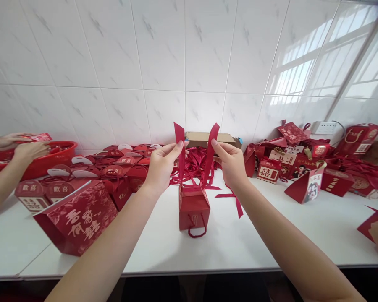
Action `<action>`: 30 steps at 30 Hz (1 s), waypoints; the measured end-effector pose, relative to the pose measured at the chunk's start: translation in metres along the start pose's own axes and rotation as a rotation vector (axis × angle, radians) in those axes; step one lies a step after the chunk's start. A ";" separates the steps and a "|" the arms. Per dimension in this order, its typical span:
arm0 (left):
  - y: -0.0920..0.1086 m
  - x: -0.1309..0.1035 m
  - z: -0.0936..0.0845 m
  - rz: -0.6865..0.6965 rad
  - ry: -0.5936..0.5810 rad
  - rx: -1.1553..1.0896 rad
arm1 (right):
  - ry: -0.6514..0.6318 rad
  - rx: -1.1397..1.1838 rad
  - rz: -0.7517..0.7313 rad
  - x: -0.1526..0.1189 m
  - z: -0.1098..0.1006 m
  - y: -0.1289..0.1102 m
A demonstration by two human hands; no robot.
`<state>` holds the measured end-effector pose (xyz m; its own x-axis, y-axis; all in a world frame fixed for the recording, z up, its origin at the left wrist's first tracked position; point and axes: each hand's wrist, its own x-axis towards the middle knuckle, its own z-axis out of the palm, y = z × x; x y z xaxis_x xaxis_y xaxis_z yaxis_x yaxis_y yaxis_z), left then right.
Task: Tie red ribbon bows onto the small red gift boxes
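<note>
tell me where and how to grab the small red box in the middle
Probably by the rope handle, from the near side: its loop droops down the front of the upright red box, away from the ribbon held above.

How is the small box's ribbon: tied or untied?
Untied: the left hand pinches one end of the ribbon, the right hand the other, with no bow visible between them.

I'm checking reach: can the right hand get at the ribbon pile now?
Probably yes: the ribbon pile lies near the right hand and nothing seems to block the way, though that hand pinches a ribbon end it would likely have to release.
</note>
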<state>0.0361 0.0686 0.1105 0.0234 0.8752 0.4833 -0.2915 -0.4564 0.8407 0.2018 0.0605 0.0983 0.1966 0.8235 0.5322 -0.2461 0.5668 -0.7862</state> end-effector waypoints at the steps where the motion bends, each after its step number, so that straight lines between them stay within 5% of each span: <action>1: 0.000 0.000 0.001 0.002 0.000 0.001 | -0.003 0.003 -0.006 0.000 0.000 0.001; 8: 0.003 0.000 0.003 0.068 -0.138 0.102 | -0.030 0.003 0.053 0.005 0.006 0.003; 11: 0.006 -0.003 0.007 0.097 -0.220 0.277 | -0.145 -0.050 0.064 0.003 0.008 0.002; 15: 0.010 -0.007 0.013 0.043 -0.218 0.391 | -0.347 -0.027 0.005 -0.006 0.009 0.002; 20: 0.008 -0.003 0.006 -0.098 -0.298 0.223 | -0.337 -0.022 -0.044 -0.009 0.004 0.008; 25: 0.008 0.004 -0.006 -0.348 -0.242 -0.084 | -0.437 -0.367 -0.290 -0.007 -0.006 0.014; 30: 0.010 0.003 -0.007 -0.456 -0.241 -0.174 | -0.384 -0.736 -0.598 -0.005 -0.013 0.021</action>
<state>0.0267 0.0676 0.1188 0.3973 0.9072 0.1385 -0.3543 0.0123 0.9351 0.2076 0.0675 0.0753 -0.2530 0.4363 0.8635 0.4618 0.8387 -0.2885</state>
